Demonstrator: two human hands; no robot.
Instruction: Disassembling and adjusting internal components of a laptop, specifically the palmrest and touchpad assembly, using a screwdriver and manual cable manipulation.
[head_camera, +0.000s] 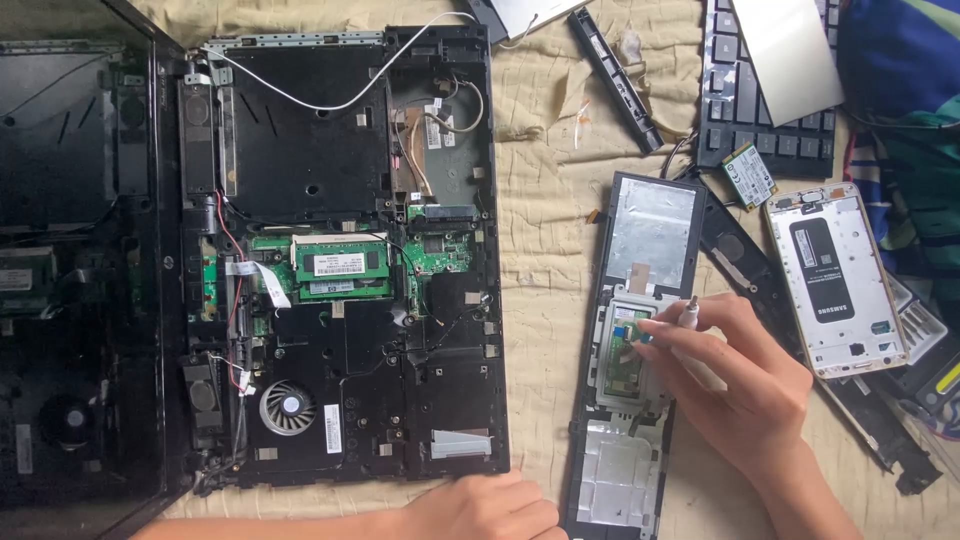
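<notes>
While the left hand (480, 508) rests flat, the right hand (735, 375) pinches a white-handled screwdriver (690, 312) over the long black palm-rest panel (640, 300) running lengthwise directly beneath.

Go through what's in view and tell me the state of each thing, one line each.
Laptop base: opened, boards and fan exposed.
Palmrest panel: detached, underside up.
Phone: back cover off.
Right hand: holds a small tool over the panel.
Left hand: flat on the cloth.
</notes>
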